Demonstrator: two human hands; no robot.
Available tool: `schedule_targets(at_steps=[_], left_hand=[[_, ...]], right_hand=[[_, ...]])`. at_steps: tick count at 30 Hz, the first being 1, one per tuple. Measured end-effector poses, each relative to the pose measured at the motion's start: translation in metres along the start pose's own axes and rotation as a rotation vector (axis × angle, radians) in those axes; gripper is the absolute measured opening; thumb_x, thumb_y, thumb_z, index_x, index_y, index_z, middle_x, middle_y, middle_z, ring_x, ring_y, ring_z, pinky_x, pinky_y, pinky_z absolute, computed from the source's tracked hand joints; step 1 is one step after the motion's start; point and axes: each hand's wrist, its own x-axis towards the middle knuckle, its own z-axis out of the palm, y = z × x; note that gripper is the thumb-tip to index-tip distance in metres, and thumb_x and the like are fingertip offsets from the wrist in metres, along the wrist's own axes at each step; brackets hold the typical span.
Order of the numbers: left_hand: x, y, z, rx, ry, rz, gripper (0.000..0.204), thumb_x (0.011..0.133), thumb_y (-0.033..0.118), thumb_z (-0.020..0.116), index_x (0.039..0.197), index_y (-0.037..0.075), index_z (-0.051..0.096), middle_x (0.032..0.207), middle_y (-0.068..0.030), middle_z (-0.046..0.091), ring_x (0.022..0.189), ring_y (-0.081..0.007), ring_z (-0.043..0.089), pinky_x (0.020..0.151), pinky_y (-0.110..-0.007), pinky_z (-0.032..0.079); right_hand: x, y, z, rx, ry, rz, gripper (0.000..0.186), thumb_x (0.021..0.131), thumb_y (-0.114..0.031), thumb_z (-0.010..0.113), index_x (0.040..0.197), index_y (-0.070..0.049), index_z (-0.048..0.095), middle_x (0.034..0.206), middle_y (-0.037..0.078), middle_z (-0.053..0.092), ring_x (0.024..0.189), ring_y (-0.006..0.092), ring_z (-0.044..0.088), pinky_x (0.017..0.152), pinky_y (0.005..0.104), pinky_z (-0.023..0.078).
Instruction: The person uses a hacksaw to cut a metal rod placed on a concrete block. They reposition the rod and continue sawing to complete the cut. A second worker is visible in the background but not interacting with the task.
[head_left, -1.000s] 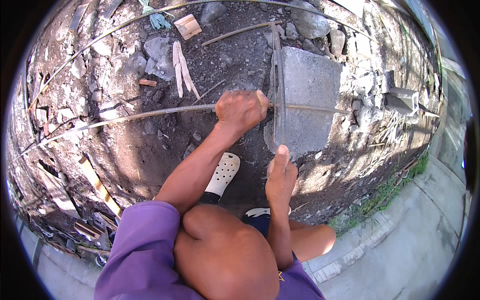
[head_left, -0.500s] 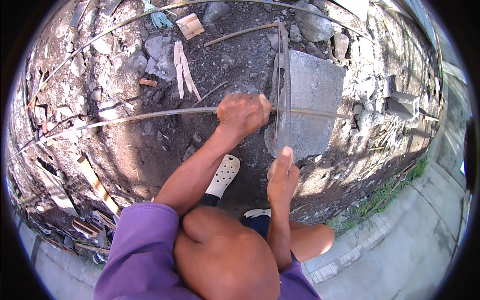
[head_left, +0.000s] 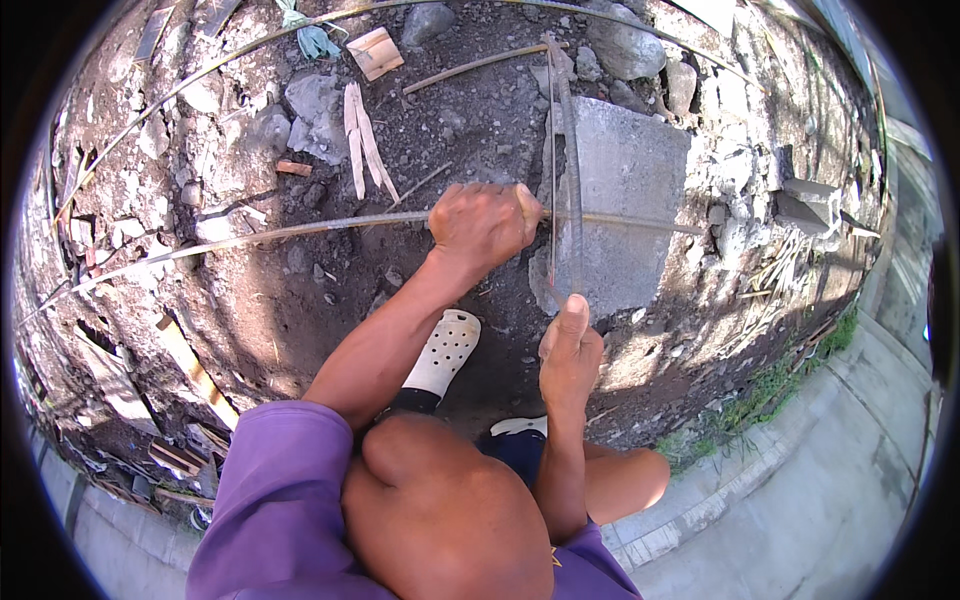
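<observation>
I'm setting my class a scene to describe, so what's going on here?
The person's left hand is closed around a long, ridged metal rod, while the right hand grips the near end of a saw. The saw crosses the rod just to the right of the left fist, over a grey concrete slab. Whether the blade has cut into the rod is too small to tell. A white shoe shows on the dirt below.
</observation>
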Motion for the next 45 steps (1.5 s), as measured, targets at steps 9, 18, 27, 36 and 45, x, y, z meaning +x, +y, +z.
schedule_targets(at_steps=[9,18,27,36,45], left_hand=[[-0.009,-0.002,0.008,0.01,-0.066,-0.06,0.043,0.094,0.02,0.06,0.053,0.009,0.065,0.056,-0.0119,0.066,0.047,-0.0287,0.064,0.05,-0.041,0.049],[0.004,-0.001,-0.003,-0.002,-0.152,-0.059,0.043,0.093,0.024,0.06,0.053,0.008,0.067,0.055,-0.0143,0.065,0.048,-0.0325,0.064,0.053,-0.044,0.051],[0.011,-0.018,-0.038,0.016,-0.585,-0.164,0.054,0.107,0.037,0.046,0.077,0.005,0.077,0.068,-0.0216,0.07,0.063,-0.0414,0.071,0.06,-0.053,0.057],[-0.001,-0.02,-0.017,0.137,-0.297,-0.162,0.052,0.099,0.032,0.055,0.057,0.006,0.07,0.053,-0.0195,0.062,0.046,-0.0378,0.065,0.046,-0.049,0.052],[-0.002,-0.021,-0.012,0.064,-0.12,-0.093,0.044,0.093,0.024,0.061,0.052,0.008,0.067,0.049,-0.0151,0.061,0.04,-0.0325,0.061,0.043,-0.045,0.05]], right_hand=[[-0.104,-0.069,-0.027,0.032,-0.002,0.292,0.065,0.112,-0.044,0.046,0.063,-0.002,0.043,0.059,-0.001,0.043,0.058,0.0074,0.038,0.052,0.0329,0.026],[0.014,-0.022,0.015,-0.053,0.055,0.031,0.08,0.106,-0.071,0.042,0.055,-0.009,0.04,0.052,-0.001,0.038,0.05,0.0116,0.039,0.05,0.0326,0.031],[0.011,-0.039,0.015,-0.057,0.003,0.094,0.085,0.104,-0.076,0.036,0.052,-0.009,0.04,0.051,0.0,0.039,0.05,0.0125,0.042,0.051,0.0328,0.032],[-0.085,-0.02,-0.017,0.017,-0.033,0.211,0.063,0.113,-0.048,0.044,0.068,-0.004,0.043,0.061,-0.002,0.039,0.059,0.0091,0.035,0.053,0.0335,0.026],[0.008,-0.047,0.012,-0.069,-0.032,0.035,0.068,0.112,-0.052,0.046,0.067,-0.002,0.042,0.059,-0.001,0.037,0.06,0.0098,0.035,0.054,0.035,0.029]])
